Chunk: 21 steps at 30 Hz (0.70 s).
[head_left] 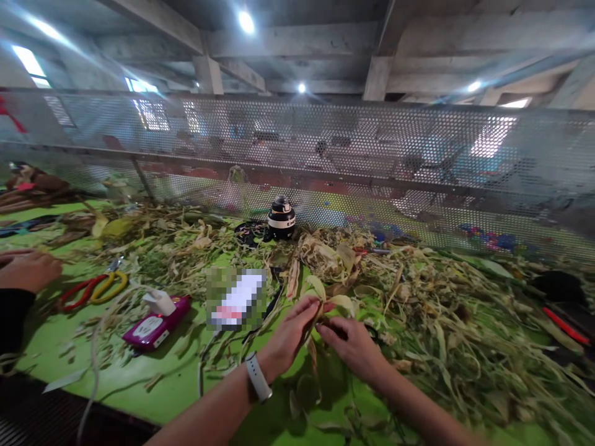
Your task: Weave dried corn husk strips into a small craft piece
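Over the green table, my left hand (297, 325), with a pale watch band (258, 376) at the wrist, is closed on a piece of dried husk (317, 289). Pale yellow-green leaves of it stick up above the fingers and a strip hangs down below. My right hand (351, 341) is beside it, its thumb and fingers bent close to the same piece; whether they grip it is hidden. Loose dried husks (446, 334) lie in a heap to the right of my hands. A phone with a blurred screen (239, 300) lies to the left of my left hand.
A magenta power strip (155, 325) with a white plug and cable lies at left, near red-and-yellow-handled scissors (95, 290). A co-worker's hand (30, 271) rests at the left edge. A black round container (281, 218) stands before the perforated metal screen (325, 136). A red-edged dark object (564, 325) lies far right.
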{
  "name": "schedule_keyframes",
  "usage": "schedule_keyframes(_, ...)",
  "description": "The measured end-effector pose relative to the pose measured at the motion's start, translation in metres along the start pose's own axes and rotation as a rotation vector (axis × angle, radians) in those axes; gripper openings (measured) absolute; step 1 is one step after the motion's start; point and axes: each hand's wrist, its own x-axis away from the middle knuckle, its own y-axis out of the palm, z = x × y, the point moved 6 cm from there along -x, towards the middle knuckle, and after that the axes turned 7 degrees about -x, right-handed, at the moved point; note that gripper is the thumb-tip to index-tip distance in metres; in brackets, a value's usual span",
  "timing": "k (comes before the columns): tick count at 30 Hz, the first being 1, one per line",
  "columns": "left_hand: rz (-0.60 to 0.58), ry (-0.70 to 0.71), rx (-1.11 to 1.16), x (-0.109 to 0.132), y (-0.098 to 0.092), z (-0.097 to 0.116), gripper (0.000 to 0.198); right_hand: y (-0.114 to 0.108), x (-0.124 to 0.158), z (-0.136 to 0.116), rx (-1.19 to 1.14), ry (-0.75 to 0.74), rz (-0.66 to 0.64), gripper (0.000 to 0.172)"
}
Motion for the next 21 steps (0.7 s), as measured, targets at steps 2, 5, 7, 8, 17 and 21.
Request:
schedule_keyframes(2,0.009,-0.003,-0.027,0.002,0.001,-0.002,0.033,0.010,-0.003,0.006,-0.245,0.057,-0.044,0.036)
schedule_keyframes(5,-0.029,-0.004,-0.061,0.004,0.005,-0.004,0.035,0.015,-0.007,0.015,-0.490,0.138,-0.016,0.038)
schedule_keyframes(7,-0.010,-0.007,-0.079,0.004,0.004,-0.005,0.035,0.013,-0.008,0.021,-0.547,0.171,0.044,0.038)
schedule_keyframes(8,0.016,-0.009,-0.090,0.004,0.002,-0.005,0.037,0.012,-0.008,0.024,-0.559,0.180,0.064,0.038)
schedule_keyframes(17,-0.074,0.122,-0.276,0.006,0.012,0.011,0.024,0.012,-0.004,0.022,-0.560,0.257,0.014,0.035)
schedule_keyframes(21,-0.105,0.162,-0.331,0.009,0.017,0.019,0.025,0.015,-0.004,0.019,-0.545,0.214,-0.036,0.038)
